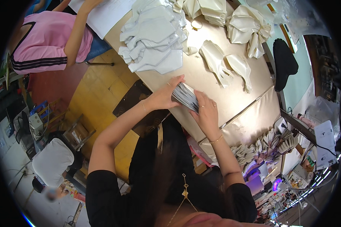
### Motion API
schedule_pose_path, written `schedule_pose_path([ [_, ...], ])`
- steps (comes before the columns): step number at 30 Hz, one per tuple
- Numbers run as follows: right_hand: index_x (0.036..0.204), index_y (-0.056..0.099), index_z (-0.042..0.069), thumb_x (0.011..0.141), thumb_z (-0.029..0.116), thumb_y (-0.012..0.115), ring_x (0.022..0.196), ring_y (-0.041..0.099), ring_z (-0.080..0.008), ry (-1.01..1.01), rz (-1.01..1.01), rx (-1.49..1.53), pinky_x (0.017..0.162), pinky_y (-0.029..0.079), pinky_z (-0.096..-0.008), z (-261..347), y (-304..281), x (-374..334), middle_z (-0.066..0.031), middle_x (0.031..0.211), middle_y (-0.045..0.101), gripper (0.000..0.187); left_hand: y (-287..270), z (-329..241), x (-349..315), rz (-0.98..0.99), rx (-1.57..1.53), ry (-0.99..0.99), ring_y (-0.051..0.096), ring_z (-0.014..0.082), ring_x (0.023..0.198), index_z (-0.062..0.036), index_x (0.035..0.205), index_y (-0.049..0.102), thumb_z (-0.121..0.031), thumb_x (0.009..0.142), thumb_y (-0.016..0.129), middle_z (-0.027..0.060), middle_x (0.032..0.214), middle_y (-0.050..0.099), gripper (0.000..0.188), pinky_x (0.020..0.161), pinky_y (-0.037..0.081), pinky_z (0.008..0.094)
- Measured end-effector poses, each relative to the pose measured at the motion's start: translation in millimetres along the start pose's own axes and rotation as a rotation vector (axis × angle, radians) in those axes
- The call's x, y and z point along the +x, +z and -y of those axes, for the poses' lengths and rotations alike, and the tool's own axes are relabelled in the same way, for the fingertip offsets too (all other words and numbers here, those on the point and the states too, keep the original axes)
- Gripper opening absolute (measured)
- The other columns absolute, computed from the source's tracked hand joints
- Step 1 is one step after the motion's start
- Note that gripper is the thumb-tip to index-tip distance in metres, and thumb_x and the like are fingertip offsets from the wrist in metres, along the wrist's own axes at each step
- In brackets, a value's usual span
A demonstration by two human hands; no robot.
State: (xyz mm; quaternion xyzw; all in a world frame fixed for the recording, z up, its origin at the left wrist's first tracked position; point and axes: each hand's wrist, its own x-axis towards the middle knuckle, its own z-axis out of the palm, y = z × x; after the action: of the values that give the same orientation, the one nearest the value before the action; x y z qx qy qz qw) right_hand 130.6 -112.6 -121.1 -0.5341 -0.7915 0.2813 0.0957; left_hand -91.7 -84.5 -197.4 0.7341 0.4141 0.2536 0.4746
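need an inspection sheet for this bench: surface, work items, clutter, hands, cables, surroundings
Surface: gold-toned table, seam across it
Job's things: stack of thin pale pieces, held near the table's edge
Clutter: overlapping heap of white pieces; loose cream pieces beyond the hands
Hands: left hand and right hand grip the stack from opposite sides
Cables: dark cable at far right, off the table
Surroundings: person in pink, upper left; yellow floor at left

Head cam (wide fisheye, L of 2) looked down from head ht. at left hand point(164, 94), right hand point(207, 114) & tabletop point(236, 102), all fairly nr.
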Motion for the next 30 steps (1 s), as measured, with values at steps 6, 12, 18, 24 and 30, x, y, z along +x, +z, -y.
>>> schedule_pose_path([
  [6, 0.142, 0.035, 0.015, 0.06, 0.023, 0.086, 0.121, 0.048, -0.0368, 0.097, -0.015, -0.037, 0.099, 0.037, -0.0458, -1.4, 9.8, -1.6, -0.0119, 0.141, 0.041, 0.097, -2.8, 4.9, -2.8, 0.035, -0.011, -0.058, 0.039, 0.0368, 0.133, -0.0086, 0.147, 0.017, -0.017, 0.059, 0.089, 0.0187, 0.144, 0.038, 0.114, 0.111, 0.033, 0.0438],
  [12, 0.141, 0.036, 0.014, 0.066, 0.016, 0.082, 0.103, 0.058, -0.0394, 0.12, 0.119, 0.064, 0.085, 0.05, -0.0429, 0.4, 19.8, 8.0, -0.0159, 0.131, 0.049, 0.087, 5.3, -4.0, 8.4, -0.097, 0.166, 0.204, 0.036, 0.0425, 0.131, -0.008, 0.145, 0.026, -0.016, 0.059, 0.087, 0.0176, 0.136, 0.041, 0.106, 0.114, 0.024, 0.0511],
  [18, 0.14, 0.034, 0.005, 0.074, 0.021, 0.078, 0.109, 0.06, -0.0324, 0.404, 0.26, 0.902, 0.092, 0.049, -0.0363, -26.1, -8.7, 13.2, -0.0213, 0.121, 0.056, 0.082, -10.9, -19.0, 14.0, 0.041, -0.643, -0.275, 0.05, 0.0313, 0.117, -0.0107, 0.148, 0.016, -0.017, 0.066, 0.087, 0.0176, 0.125, 0.049, 0.109, 0.106, 0.037, 0.0444],
  [24, 0.142, 0.034, 0.004, 0.07, 0.024, 0.083, 0.126, 0.045, -0.0356, 0.346, 0.132, 0.471, 0.104, 0.039, -0.039, -40.6, 9.1, 6.8, -0.0255, 0.138, 0.041, 0.089, 9.6, -14.1, 27.0, -0.029, -0.375, -0.441, 0.054, 0.0296, 0.115, -0.011, 0.15, 0.015, -0.028, 0.071, 0.085, 0.0245, 0.127, 0.051, 0.107, 0.098, 0.044, 0.0378],
  [30, 0.146, 0.03, 0.007, 0.062, 0.025, 0.086, 0.131, 0.033, -0.0452, 0.198, -0.155, 0.042, 0.106, 0.031, -0.0537, -16.5, 29.1, -4.2, -0.0252, 0.146, 0.03, 0.102, 18.9, -4.9, 21.4, -0.093, -0.292, -0.579, 0.051, 0.0278, 0.116, -0.0044, 0.142, 0.039, -0.037, 0.087, 0.069, 0.0189, 0.128, 0.048, 0.07, 0.099, 0.042, 0.0359],
])
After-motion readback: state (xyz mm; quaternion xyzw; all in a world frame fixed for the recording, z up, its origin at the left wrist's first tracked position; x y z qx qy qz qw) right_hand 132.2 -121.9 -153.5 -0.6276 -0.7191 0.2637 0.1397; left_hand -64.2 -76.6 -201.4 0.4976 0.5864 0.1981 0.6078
